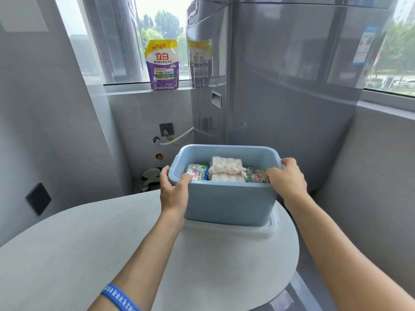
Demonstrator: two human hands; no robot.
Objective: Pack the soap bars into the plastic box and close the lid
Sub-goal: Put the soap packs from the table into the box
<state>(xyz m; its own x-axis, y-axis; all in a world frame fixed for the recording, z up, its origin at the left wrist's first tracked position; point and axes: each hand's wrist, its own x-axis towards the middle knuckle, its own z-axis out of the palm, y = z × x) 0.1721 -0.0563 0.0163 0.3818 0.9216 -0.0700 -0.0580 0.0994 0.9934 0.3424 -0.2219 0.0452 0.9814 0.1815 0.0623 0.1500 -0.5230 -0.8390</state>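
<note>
A light blue plastic box (pixel 229 200) stands on a white lid (pixel 251 231) lying flat on the round grey table (pixel 89 243). The box is uncovered, and inside lie wrapped soap bars: a green and white packet (pixel 197 172) at the left, a pale cream wrapped bundle (pixel 226 168) in the middle, and another green packet (pixel 256 176) at the right. My left hand (pixel 174 189) grips the box's left rim, thumb inside. My right hand (pixel 288 179) grips the right rim, fingers over the edge.
A tall grey washing machine (pixel 280 86) rises just behind the box. A purple and yellow detergent pouch (pixel 162 65) stands on the window sill. A wall socket (pixel 166 129) and a white hose (pixel 177 139) are low on the back wall. The table edge curves close at the right.
</note>
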